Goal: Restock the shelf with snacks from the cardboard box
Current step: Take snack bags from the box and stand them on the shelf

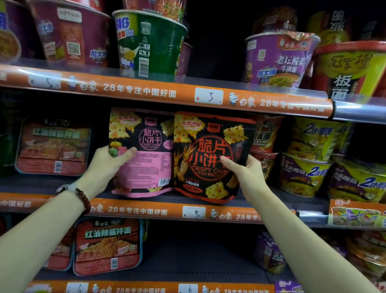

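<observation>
On the middle shelf (204, 203), at its front edge, both hands are grasping snack bags that stand upright side by side. The left hand (107, 162) grips the pink bag (147, 155) at its left edge, thumb laid across the front and the fingers hidden behind the pack. A watch (63, 188) and a dark red bead bracelet (84, 200) sit on that wrist. The right hand (248, 172) grips the red-and-black bag (207, 158) at its right edge, thumb pressed over the printed circle on the front. The two bags touch along their inner edges, the red-and-black one slightly overlapping the pink one, and both bottoms rest on the shelf just behind the orange price strip (142, 210).

Left of the pink bag, set farther back on the same shelf, stands a flat red noodle tray (53, 146), and green packs show at the far left. Right of the red-and-black bag are stacked red cups (264, 140), then purple-and-yellow noodle bowls (305, 174). On the shelf above stand large noodle cups, among them a green cup (151, 43) and a purple cup (278, 59), with a dark gap between them. The shelf below carries another red noodle tray (108, 245). The cardboard box is out of sight.
</observation>
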Demonstrator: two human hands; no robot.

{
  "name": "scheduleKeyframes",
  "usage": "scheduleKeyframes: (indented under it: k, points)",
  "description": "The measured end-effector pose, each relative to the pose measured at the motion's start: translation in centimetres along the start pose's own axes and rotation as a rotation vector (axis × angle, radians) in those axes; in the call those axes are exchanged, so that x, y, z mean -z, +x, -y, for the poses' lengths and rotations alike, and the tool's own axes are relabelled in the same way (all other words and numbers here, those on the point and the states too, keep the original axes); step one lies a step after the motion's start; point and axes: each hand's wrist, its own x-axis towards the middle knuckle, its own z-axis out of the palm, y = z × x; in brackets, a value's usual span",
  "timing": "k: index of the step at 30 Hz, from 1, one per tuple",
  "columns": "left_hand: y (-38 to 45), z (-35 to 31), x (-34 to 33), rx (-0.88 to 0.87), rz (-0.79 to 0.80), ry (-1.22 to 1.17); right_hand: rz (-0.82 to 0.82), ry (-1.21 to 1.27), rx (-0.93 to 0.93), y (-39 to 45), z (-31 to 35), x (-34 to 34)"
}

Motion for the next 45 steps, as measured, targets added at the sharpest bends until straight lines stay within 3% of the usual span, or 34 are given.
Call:
scheduleKeyframes:
  k: [8,12,22,39,45]
  points:
    - [0.3,1.3,3.2,0.096,0.430,0.188,0.204,-0.177,-0.048,-0.5,-1.3,0.6]
    - [0.7,1.2,3.1,0.046,0.321,0.301,0.180,-0.203,-0.029,0.1,-1.3,0.6]
    - [2.0,3.4,3.3,0.088,0.242,0.253,0.124,-0.283,0.011,1.2,-2.7,-0.9]
    - [3.6,5.2,2.8,0.088,0.188,0.277,0.023,-0.417,-0.045,1.9,-4.5,-1.7]
    - [2.9,4.7,3.0,0.075,0.163,0.488,0.013,-0.561,-0.083,1.5,-4.1,-1.6]
